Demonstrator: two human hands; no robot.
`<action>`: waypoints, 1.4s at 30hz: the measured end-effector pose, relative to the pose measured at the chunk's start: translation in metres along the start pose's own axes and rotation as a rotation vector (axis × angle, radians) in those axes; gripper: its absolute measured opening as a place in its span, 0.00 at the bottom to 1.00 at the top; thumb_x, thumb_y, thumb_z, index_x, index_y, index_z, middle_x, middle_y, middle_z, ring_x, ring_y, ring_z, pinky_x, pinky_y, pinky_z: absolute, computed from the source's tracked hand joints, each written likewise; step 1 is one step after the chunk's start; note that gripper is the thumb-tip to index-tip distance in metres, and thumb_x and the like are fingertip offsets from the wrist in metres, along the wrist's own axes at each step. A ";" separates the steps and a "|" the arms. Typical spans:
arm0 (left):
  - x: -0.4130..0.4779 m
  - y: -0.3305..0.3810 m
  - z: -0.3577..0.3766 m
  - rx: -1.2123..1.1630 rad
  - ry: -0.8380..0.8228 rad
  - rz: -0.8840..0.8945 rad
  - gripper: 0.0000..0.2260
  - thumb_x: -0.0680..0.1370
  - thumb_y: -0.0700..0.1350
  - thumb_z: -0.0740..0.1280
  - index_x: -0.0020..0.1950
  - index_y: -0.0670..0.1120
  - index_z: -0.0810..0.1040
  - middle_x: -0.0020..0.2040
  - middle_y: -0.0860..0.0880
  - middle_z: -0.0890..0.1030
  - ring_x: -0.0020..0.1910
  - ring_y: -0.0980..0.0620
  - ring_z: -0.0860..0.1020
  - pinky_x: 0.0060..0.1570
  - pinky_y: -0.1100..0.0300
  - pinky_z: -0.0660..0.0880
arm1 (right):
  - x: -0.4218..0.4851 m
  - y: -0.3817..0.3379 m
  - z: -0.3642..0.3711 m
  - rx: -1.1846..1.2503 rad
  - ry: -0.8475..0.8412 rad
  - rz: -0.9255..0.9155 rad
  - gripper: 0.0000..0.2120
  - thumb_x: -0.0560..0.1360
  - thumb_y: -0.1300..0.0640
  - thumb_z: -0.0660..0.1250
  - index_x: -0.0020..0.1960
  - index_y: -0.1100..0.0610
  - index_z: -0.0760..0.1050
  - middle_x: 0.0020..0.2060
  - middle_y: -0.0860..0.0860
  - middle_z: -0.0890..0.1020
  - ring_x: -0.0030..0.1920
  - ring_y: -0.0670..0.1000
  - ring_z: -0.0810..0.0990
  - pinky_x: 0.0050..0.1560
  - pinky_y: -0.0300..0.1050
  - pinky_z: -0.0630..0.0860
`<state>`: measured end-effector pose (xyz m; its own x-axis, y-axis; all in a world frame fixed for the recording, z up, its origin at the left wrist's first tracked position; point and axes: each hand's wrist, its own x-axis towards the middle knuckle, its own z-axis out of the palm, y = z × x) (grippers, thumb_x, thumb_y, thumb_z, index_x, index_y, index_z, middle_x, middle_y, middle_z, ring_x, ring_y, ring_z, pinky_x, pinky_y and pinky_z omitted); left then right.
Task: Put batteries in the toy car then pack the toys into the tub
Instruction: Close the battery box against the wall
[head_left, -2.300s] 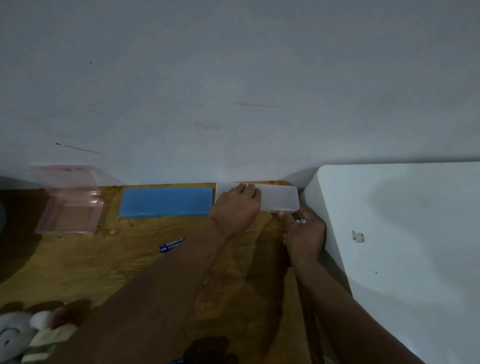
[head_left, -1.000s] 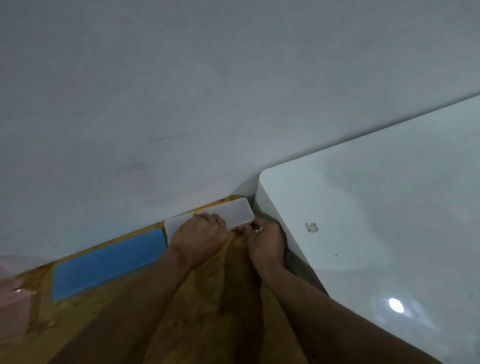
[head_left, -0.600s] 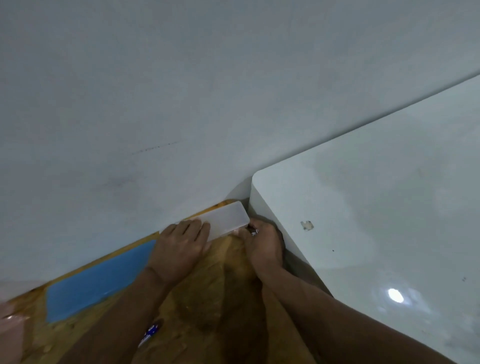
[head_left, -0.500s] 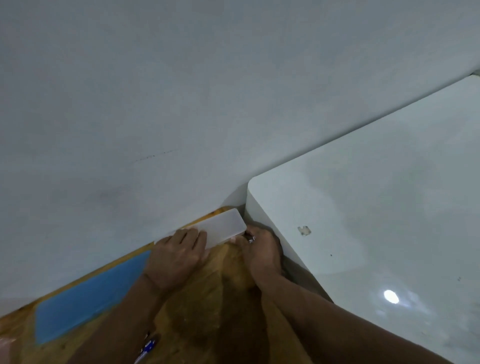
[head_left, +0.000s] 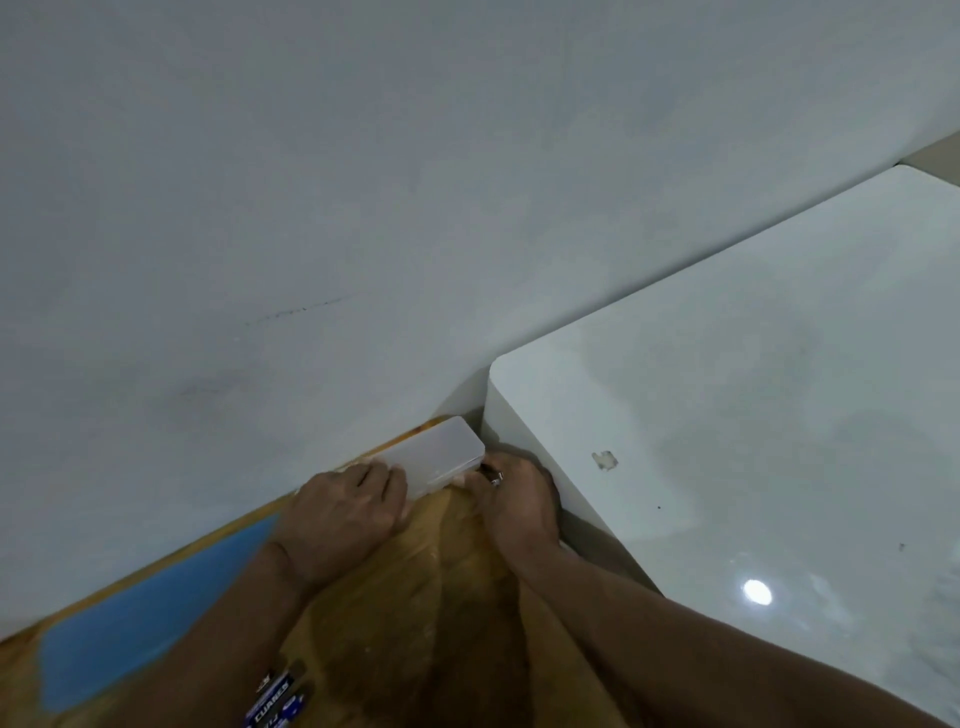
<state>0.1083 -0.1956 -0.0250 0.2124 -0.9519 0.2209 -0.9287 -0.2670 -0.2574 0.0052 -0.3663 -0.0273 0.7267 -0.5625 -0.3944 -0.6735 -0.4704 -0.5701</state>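
**Translucent case held in the table corner: hazards and hand pose**

Translucent case (head_left: 434, 454), lid down, lies on the wooden table (head_left: 431, 597). Its long side is against the wall (head_left: 363, 208) and its right end just beside the white cabinet (head_left: 727, 441). It may be the tub or a small-parts box; its contents cannot be made out. The toy car is not in view. A blue-labelled battery pack (head_left: 275, 699) lies at the bottom edge of the view, close beside the left forearm. A flat blue case (head_left: 135, 618) sits further left along the wall.

*Hazards.*
- The case looks light and smooth, so an uneven pull at one corner could skid it along the wall rather than lift the lid.
- A lid that gives suddenly could scatter whatever is inside across the table.
- The right hand works in the narrow gap beside the cabinet, with little room to adjust its hold.
- A sweep of the left forearm could knock the battery pack off the near side.

*Hand pose.*
- The left hand (head_left: 343, 512) lies palm-down over the left end of the case, fingers extended onto its top. It presses rather than grasps, apparently to steady the case.
- The right hand (head_left: 514, 499) is knuckles-up at the near right corner, fingers curled and touching the case's edge.
- A small metallic glint shows at the right hand's fingers, either a ring or something held.
- The fingertips are hidden, so it cannot be told whether this hand pinches the lid, holds a small object, or merely rests there.
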 end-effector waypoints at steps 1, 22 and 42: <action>-0.001 0.002 -0.005 -0.019 -0.009 -0.034 0.28 0.84 0.49 0.46 0.48 0.38 0.84 0.41 0.38 0.84 0.34 0.42 0.83 0.24 0.53 0.79 | -0.001 -0.001 -0.001 -0.045 -0.053 0.002 0.19 0.79 0.45 0.59 0.66 0.54 0.69 0.61 0.50 0.76 0.61 0.50 0.75 0.66 0.42 0.69; 0.008 -0.037 -0.040 -0.772 -0.260 -0.730 0.11 0.82 0.50 0.59 0.48 0.49 0.79 0.45 0.50 0.81 0.44 0.49 0.78 0.45 0.58 0.70 | -0.005 -0.031 -0.016 -0.524 0.046 -1.000 0.11 0.77 0.44 0.64 0.49 0.51 0.77 0.43 0.48 0.81 0.39 0.50 0.82 0.36 0.44 0.78; 0.012 -0.040 -0.036 -0.741 -0.213 -0.705 0.12 0.82 0.49 0.60 0.43 0.46 0.76 0.41 0.48 0.80 0.38 0.52 0.73 0.38 0.60 0.63 | 0.038 -0.029 0.007 -0.614 0.061 -1.396 0.12 0.79 0.51 0.58 0.53 0.52 0.79 0.51 0.49 0.82 0.51 0.51 0.79 0.55 0.49 0.79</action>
<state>0.1371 -0.1905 0.0220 0.7606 -0.6426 -0.0926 -0.5120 -0.6814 0.5230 0.0534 -0.3696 -0.0307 0.8125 0.5372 0.2263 0.5630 -0.8238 -0.0657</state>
